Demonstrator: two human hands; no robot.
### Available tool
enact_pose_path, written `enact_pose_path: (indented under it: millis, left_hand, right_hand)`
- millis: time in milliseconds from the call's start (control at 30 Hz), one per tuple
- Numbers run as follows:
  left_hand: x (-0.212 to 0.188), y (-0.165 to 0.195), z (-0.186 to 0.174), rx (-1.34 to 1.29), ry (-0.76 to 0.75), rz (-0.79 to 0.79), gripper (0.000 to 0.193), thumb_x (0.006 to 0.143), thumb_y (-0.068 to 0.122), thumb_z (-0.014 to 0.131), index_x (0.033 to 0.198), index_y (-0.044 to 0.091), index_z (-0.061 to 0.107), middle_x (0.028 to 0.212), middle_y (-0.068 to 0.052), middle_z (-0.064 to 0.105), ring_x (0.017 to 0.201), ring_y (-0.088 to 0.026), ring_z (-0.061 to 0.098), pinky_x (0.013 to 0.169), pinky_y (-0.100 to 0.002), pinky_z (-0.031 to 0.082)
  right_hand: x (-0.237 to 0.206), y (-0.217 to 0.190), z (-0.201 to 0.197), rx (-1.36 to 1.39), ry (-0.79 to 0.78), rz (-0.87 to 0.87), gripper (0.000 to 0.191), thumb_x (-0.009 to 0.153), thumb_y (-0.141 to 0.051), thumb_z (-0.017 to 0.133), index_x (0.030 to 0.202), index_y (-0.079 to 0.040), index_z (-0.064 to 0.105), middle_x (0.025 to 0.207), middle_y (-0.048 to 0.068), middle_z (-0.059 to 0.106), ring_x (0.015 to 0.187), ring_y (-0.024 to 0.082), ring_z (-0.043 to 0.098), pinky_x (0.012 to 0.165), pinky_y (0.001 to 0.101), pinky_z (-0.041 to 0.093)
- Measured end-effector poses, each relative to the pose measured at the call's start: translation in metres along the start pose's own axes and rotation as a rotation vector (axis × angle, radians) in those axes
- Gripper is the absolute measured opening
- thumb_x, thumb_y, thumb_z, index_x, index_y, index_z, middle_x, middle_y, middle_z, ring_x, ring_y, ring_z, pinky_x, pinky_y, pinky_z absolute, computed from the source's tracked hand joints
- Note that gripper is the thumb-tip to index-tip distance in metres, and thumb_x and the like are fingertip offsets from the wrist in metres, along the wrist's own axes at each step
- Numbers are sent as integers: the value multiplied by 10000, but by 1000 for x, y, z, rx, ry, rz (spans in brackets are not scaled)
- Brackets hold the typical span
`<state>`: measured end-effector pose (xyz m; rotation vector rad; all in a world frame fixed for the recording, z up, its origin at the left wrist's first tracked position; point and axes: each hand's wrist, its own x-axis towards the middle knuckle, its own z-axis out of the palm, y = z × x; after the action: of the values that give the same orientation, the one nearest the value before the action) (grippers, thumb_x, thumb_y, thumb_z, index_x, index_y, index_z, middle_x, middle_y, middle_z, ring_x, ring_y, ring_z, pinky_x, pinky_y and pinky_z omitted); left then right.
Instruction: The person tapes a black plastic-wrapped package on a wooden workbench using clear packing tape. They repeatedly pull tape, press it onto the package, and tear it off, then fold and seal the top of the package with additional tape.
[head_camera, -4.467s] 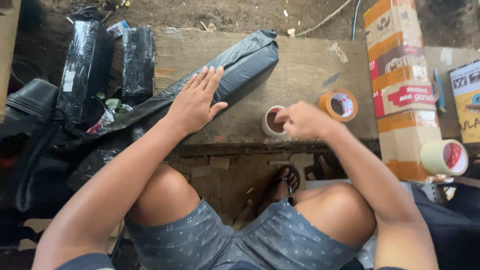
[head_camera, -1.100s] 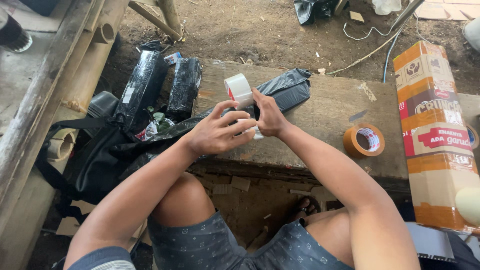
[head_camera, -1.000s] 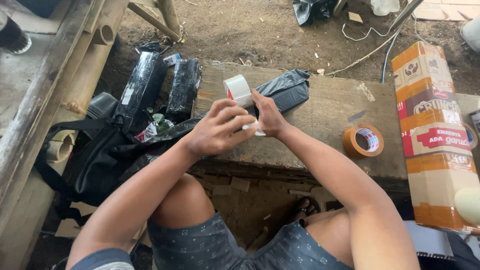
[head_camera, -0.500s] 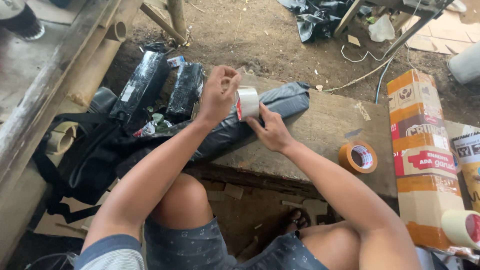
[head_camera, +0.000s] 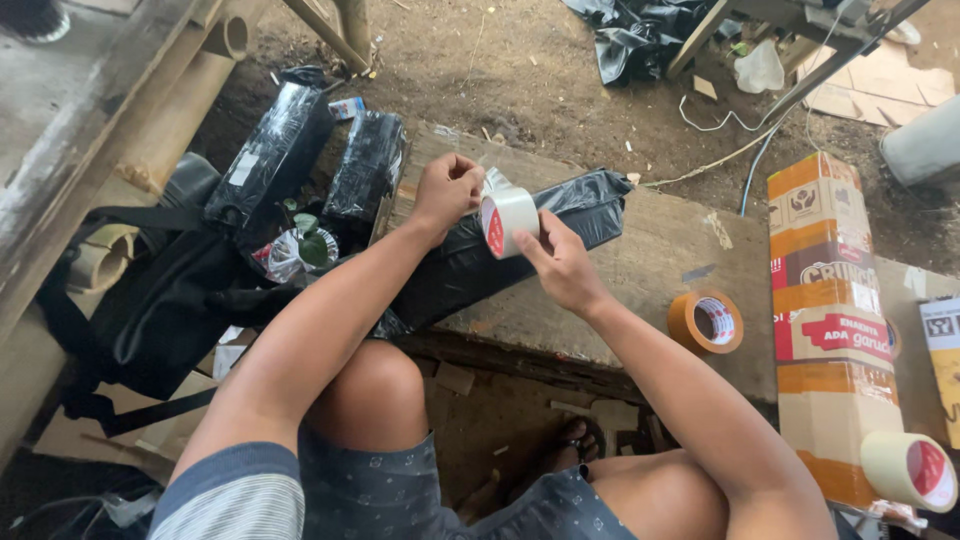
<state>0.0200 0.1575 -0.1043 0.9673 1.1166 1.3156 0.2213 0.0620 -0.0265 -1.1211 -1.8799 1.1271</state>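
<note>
A: Layout, big to small?

B: Wooden tabletop (head_camera: 660, 250) runs across mid-frame, dirt floor (head_camera: 540, 70) behind it in the upper half. Left edge: black bag with straps (head_camera: 160, 310), slumped against the tabletop's left end. Right side: tall taped cardboard box (head_camera: 825, 320), orange and brown, lying on the tabletop. Long black plastic-wrapped parcel (head_camera: 480, 265) lies diagonally on the tabletop, centre frame, under both hands. Two more black wrapped bundles (head_camera: 320, 160) upper left, side by side, just beyond the bag.

A: Tape?

B: Three rolls. White tape roll (head_camera: 508, 218) is in hand, held just above the parcel, centre frame. Orange tape roll (head_camera: 706, 322) sits flat on the tabletop, right of centre, just left of the box. Cream tape roll (head_camera: 910, 470) at lower right, against the box's near end.

A: Hands?

B: Left hand (head_camera: 447, 190): grip closed into a fist, pinching the clear loose end of tape drawn off the roll, just left of the roll. Right hand (head_camera: 560, 265): grip wrapped partway around the white roll from below and right, thumb up against its side, fingers curled behind it. The roll's red core faces left, toward the left hand.

A: Contact with parcel?

B: Can't tell if roll or tape touches it. Right hand is directly over it.
</note>
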Motion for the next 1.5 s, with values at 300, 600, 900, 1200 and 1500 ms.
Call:
enact_pose_path:
  millis: [300, 600, 900, 1200, 1500]
  left_hand:
    - [-7, -8, -2, 381, -59, 303, 121, 848, 131, 750, 852, 12, 738, 773, -51, 742, 689, -97, 674, 657, -276, 550]
    - [-23, 18, -5, 626, -55, 319, 248, 871, 286, 786, 833, 44, 752, 765, -93, 743, 678, -171, 699, 656, -336, 538]
    - [-43, 8, 1, 662, -87, 326, 209, 916, 238, 729, 890, 31, 717, 827, -120, 737, 736, -216, 692, 693, -349, 531]
    - [-46, 16, -8, 646, -134, 369, 221, 910, 244, 727, 883, 25, 716, 818, -130, 742, 728, -227, 708, 689, -363, 546]
    - [-58, 27, 2, 702, -135, 327, 286, 901, 314, 746, 866, 31, 731, 786, -135, 739, 710, -250, 721, 674, -377, 552]
  right_hand:
    - [-6, 13, 6, 168, -44, 39, 418, 1084, -336, 526, 1312, 9, 590, 1106, 22, 658, 993, 86, 579, 905, 268, 494]
    - [-18, 7, -8, 64, -41, 163, 447, 1031, -342, 533, 1338, -18, 538, 1180, 86, 631, 1089, 154, 581, 979, 317, 469]
    - [-31, 10, 0, 250, -88, 200, 454, 1062, -396, 561, 1284, -5, 627, 1088, 49, 676, 978, 109, 608, 885, 286, 505]
    - [-38, 4, 6, 425, -82, 139, 350, 1064, -287, 522, 1291, -25, 470, 1007, 80, 716, 905, 146, 690, 873, 323, 561]
    - [-41, -1, 4, 413, -121, 172, 316, 1006, -185, 545, 1258, -4, 489, 997, 124, 723, 943, 162, 667, 904, 321, 527]
